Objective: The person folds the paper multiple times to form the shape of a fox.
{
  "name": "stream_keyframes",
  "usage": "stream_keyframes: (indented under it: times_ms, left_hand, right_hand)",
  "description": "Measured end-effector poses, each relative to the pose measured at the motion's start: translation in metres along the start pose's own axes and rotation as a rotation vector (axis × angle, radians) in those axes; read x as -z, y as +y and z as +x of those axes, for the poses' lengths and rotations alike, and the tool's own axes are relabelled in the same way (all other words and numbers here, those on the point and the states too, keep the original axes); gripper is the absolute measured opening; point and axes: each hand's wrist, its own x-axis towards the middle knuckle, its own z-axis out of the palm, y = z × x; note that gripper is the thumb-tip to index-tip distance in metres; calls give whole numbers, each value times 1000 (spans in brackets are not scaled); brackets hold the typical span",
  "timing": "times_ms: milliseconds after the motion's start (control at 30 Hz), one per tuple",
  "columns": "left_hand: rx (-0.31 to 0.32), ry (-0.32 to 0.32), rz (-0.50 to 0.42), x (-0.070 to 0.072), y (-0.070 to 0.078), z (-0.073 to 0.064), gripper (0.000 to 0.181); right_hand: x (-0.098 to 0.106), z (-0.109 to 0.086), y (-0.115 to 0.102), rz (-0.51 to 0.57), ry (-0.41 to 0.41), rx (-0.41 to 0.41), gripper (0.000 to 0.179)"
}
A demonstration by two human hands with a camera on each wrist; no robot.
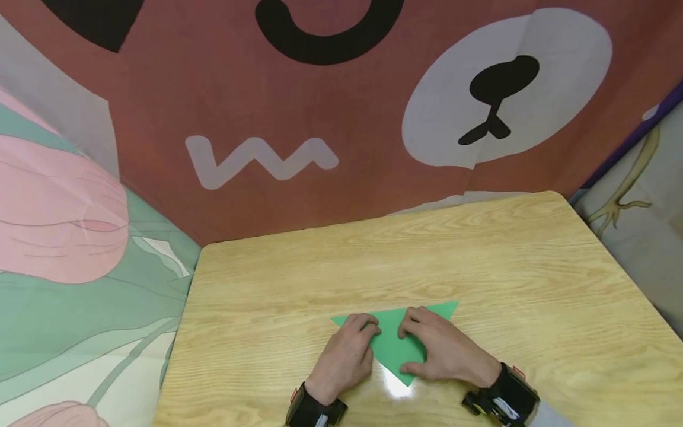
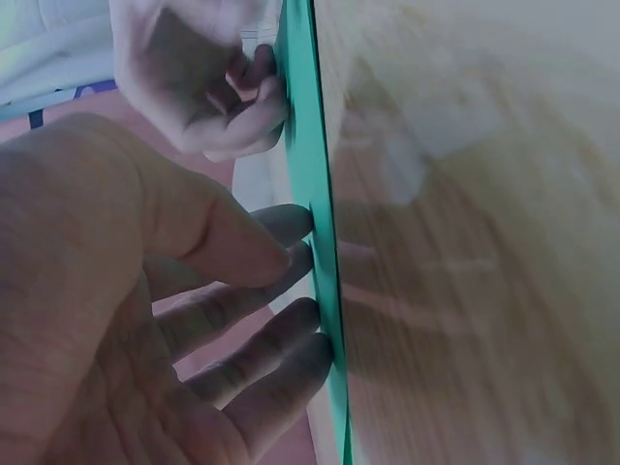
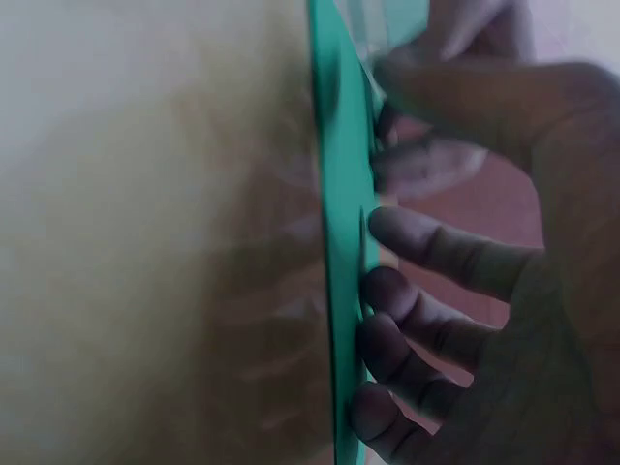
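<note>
A triangular sheet of green paper (image 1: pixel 392 350) lies on the table, with one corner pointing toward the person and a long edge on the far side. My left hand (image 1: pixel 347 353) rests its fingertips on the paper's left part. In the left wrist view the fingers (image 2: pixel 276 383) are spread and touch the sheet, the thumb held off it. On the right part my right hand (image 1: pixel 445 347) presses with its fingertips, thumb near the close corner. The right wrist view shows the paper (image 3: pixel 344 194) edge-on, with layers parted along its edge. Neither hand pinches it.
The wooden table (image 1: pixel 256 296) extends around the paper on all sides. A brown printed cloth (image 1: pixel 320 201) hangs behind its far edge, and a green and pink floral cloth (image 1: pixel 80 308) at the left. Black wrist cameras (image 1: pixel 507 394) are strapped to both wrists.
</note>
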Motion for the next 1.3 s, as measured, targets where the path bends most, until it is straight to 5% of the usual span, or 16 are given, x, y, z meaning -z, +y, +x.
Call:
stream_keyframes:
  times_ms: [233,600,867,1100,1300]
  left_hand:
    - [7,4,17,1,3,3,26]
    - [40,-21,-20,1,5,2,28]
    - [38,-39,-30,1,2,2,29]
    - [-16,11,9,-1,1,-3,33]
    - [-24,17,7,-1,-1,-4,36]
  right_hand:
    - [-7,-11,-10,-108,6,38,58]
    - [4,-21,2,-174,92,176,30]
    - [8,-23,5,125,62,281,13]
    - [9,-18,3,242,49,98,12]
    - [5,-7,6,273,127,-21,9]
